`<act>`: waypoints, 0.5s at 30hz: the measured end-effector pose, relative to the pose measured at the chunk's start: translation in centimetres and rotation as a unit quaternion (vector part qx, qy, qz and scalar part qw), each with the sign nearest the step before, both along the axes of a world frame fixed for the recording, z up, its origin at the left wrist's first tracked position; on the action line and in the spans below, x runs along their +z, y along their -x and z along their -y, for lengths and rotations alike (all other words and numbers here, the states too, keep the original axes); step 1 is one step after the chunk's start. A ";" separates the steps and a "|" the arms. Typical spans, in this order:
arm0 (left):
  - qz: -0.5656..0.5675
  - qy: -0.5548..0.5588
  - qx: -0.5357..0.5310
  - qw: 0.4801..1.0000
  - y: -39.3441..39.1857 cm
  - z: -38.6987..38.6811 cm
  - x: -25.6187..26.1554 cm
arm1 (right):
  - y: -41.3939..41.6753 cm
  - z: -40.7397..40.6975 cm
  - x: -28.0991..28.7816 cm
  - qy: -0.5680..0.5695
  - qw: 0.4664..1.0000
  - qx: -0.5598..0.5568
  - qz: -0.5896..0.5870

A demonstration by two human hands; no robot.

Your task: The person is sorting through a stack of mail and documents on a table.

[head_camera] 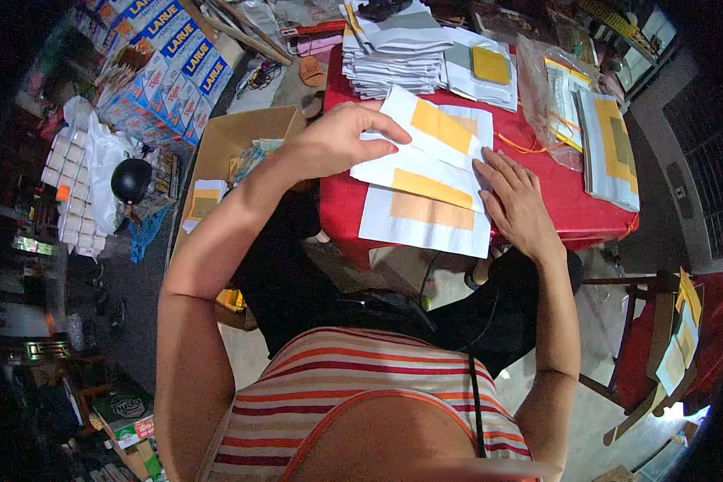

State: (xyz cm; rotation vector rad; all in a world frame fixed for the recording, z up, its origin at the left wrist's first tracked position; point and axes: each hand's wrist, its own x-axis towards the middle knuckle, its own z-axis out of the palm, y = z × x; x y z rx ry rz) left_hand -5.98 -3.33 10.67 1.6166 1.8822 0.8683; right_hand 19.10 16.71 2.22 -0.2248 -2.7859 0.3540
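A white paper sheet (429, 158) with yellow rectangular panels lies partly folded in front of me, a crease running across its middle. Over its left edge is my left hand (352, 135), thumb and forefinger tips apart above the paper. My right hand (512, 193) rests along the right edge with fingers spread, touching the paper. Beneath lies another white sheet (379, 220) with a tan rectangle, its lower end reaching past the edge of the red-covered table (342, 211).
Behind stands a tall stack of folded papers (391, 69), beside it a yellow pad (491, 65). A clear plastic bag (536, 90) and a paper bundle (608, 150) lie to the right. An open cardboard box (223, 135) is left of the table, a wooden chair (620, 385) at lower right.
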 end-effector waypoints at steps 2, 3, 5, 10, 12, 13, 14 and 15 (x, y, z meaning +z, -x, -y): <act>-0.023 -0.003 -0.001 1.000 0.3 0.4 1.6 | 0.0 0.0 0.0 0.000 1.000 0.005 0.000; -0.044 -0.006 -0.005 0.999 0.5 0.6 2.4 | -0.1 0.0 0.1 0.000 1.000 0.005 0.004; -0.111 0.002 -0.016 0.994 1.2 1.0 5.1 | -0.1 -0.1 0.0 0.001 1.000 0.002 0.003; -0.311 -0.013 -0.020 0.950 5.2 2.4 14.5 | 0.1 0.0 0.1 0.000 1.000 0.002 -0.002; -0.361 0.070 0.099 0.924 -1.3 1.5 20.9 | 0.2 0.0 0.0 0.004 1.000 0.005 -0.009; -0.361 0.067 0.095 0.925 -1.7 0.8 22.3 | 0.0 -0.1 0.0 0.002 1.000 0.000 -0.009; -0.356 0.052 0.133 0.924 -1.8 0.2 23.4 | 0.1 -0.1 0.0 0.001 1.000 0.000 -0.011; -0.350 0.037 0.171 0.920 -1.7 -0.4 23.9 | 0.0 -0.2 -0.1 0.001 1.000 0.000 -0.013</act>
